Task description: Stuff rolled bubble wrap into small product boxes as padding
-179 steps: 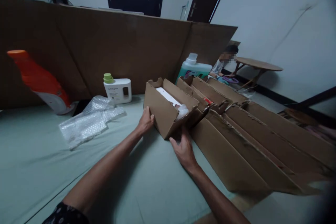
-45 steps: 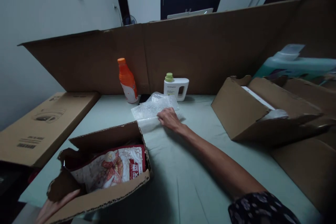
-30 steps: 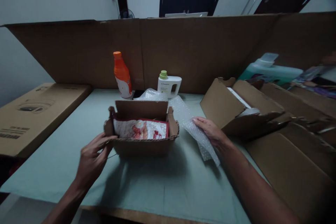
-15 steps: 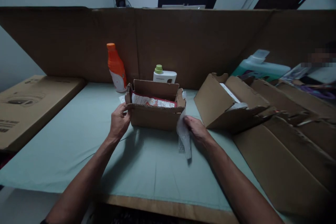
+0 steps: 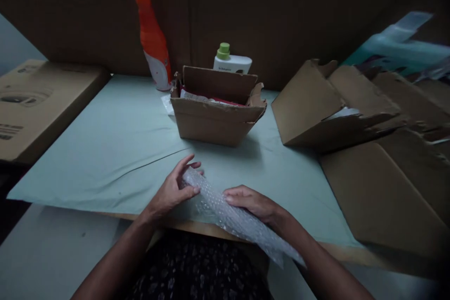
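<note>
A crumpled strip of bubble wrap [image 5: 232,211] slants down to the right across the table's front edge. My right hand [image 5: 251,201] is closed on it, thumb on top. Around its upper left end my left hand [image 5: 176,185] is open, fingers apart, with the wrap lying between thumb and fingers. Beyond both hands stands an open cardboard box [image 5: 213,122] holding a red and white packet [image 5: 211,99], mostly hidden by the front wall.
Behind the box stand an orange bottle [image 5: 152,40] and a white bottle with a green cap [image 5: 232,62]. Several cardboard boxes [image 5: 372,192] fill the right side, with a teal bottle [image 5: 397,49] behind. A flat carton [image 5: 38,108] lies at left.
My left hand has let go of the box. My right hand has brought the bubble wrap from beside the box toward me, where both hands now meet at it. The view has tilted down.
</note>
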`<action>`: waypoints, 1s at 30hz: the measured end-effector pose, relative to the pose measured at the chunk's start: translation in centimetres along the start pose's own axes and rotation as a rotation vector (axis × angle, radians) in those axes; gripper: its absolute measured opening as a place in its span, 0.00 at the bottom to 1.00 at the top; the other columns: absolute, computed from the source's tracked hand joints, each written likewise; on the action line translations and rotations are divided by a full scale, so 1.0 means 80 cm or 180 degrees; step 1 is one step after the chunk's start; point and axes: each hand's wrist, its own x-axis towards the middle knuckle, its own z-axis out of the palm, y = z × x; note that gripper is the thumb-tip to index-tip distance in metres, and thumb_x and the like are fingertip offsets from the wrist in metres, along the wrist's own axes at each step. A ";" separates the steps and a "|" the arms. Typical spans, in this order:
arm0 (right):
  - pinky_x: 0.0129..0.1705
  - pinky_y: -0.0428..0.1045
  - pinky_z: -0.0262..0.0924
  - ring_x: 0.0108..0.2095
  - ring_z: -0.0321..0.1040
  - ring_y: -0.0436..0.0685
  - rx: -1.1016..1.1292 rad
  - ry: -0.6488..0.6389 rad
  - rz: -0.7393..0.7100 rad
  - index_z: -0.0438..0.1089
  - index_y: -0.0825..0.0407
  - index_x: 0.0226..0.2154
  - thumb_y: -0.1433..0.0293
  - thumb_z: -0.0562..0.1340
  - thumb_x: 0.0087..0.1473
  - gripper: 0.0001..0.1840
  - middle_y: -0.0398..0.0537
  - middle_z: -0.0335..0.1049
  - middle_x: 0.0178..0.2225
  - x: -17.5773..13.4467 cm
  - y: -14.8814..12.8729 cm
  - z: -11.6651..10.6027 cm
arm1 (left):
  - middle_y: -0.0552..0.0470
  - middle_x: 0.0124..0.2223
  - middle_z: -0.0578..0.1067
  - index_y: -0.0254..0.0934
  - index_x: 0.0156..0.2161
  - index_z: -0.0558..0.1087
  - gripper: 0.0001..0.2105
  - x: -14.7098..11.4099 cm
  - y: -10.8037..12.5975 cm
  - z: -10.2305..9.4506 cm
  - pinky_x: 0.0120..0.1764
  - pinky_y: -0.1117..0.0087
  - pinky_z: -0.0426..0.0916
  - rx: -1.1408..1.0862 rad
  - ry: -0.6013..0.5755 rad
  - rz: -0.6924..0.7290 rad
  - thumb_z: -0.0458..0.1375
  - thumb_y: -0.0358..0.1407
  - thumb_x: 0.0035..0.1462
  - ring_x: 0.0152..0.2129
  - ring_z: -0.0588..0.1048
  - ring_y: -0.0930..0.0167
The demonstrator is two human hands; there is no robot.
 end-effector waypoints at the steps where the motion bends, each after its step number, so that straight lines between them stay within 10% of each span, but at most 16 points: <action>1: 0.22 0.42 0.47 0.20 0.52 0.44 0.0070 -0.0076 0.0070 0.71 0.55 0.28 0.52 0.71 0.50 0.23 0.36 0.61 0.21 0.012 -0.007 0.003 | 0.41 0.54 0.77 0.39 0.65 0.63 0.39 0.001 0.005 -0.003 0.44 0.64 0.73 0.0063 0.0102 -0.0074 0.68 0.40 0.47 0.44 0.79 0.62; 5: 0.28 0.45 0.62 0.28 0.69 0.50 0.0508 -0.0127 0.0009 0.72 0.52 0.50 0.46 0.67 0.52 0.32 0.47 0.74 0.36 0.020 -0.031 -0.012 | 0.54 0.28 0.74 0.34 0.43 0.77 0.18 0.003 0.011 -0.026 0.28 0.73 0.66 0.0524 0.1080 -0.0175 0.65 0.42 0.47 0.23 0.71 0.73; 9: 0.38 0.50 0.68 0.46 0.75 0.61 0.0030 0.0312 -0.0430 0.64 0.48 0.62 0.43 0.68 0.48 0.45 0.59 0.70 0.57 -0.015 -0.045 -0.042 | 0.58 0.24 0.69 0.34 0.36 0.75 0.18 0.002 0.003 -0.049 0.23 0.74 0.61 0.0491 0.1558 -0.0351 0.64 0.47 0.44 0.19 0.64 0.75; 18: 0.43 0.53 0.68 0.39 0.73 0.60 -0.1615 0.1556 -0.0875 0.79 0.51 0.34 0.44 0.64 0.53 0.27 0.51 0.79 0.37 -0.009 -0.035 -0.034 | 0.54 0.30 0.73 0.35 0.33 0.75 0.13 -0.003 0.016 -0.072 0.28 0.74 0.63 0.0651 0.0979 -0.0349 0.62 0.41 0.42 0.25 0.68 0.74; 25: 0.51 0.58 0.66 0.48 0.73 0.62 -0.2497 0.2502 -0.1671 0.73 0.50 0.51 0.58 0.62 0.60 0.20 0.54 0.77 0.48 -0.009 -0.030 -0.033 | 0.58 0.23 0.66 0.37 0.25 0.70 0.12 0.009 0.025 -0.085 0.24 0.75 0.56 0.1068 0.0808 -0.0287 0.59 0.45 0.45 0.20 0.62 0.75; 30: 0.62 0.67 0.54 0.65 0.57 0.67 -0.4479 0.1650 -0.2366 0.63 0.46 0.63 0.65 0.63 0.60 0.29 0.55 0.66 0.63 0.011 -0.039 -0.008 | 0.57 0.23 0.69 0.37 0.26 0.72 0.10 0.015 0.017 -0.086 0.25 0.74 0.58 0.1219 0.0713 -0.0171 0.59 0.43 0.44 0.21 0.65 0.74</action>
